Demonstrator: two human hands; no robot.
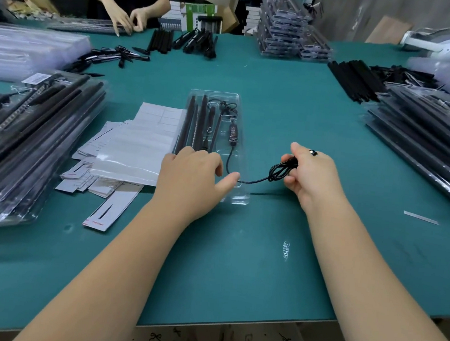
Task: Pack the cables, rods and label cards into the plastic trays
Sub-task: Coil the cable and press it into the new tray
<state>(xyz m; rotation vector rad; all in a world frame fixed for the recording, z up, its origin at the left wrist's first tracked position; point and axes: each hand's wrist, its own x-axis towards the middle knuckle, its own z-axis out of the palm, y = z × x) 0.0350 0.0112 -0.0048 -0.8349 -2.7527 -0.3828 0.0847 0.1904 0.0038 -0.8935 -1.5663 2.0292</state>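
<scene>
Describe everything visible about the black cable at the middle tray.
The thin black cable with an inline controller looks rubbery and glossy. Its far end lies looped inside the clear plastic tray beside the black rods; the small black controller shows a row of buttons. From there the cable runs toward the near end of the tray, bends right past the left hand, which rests on the tray, and ends in a coiled bundle that the right hand pinches beside the tray.

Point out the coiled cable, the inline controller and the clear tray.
coiled cable (282, 171), head view, on the bundled loops.
inline controller (232, 134), head view, on its button face.
clear tray (239, 199), head view, on the bare near corner.
</scene>
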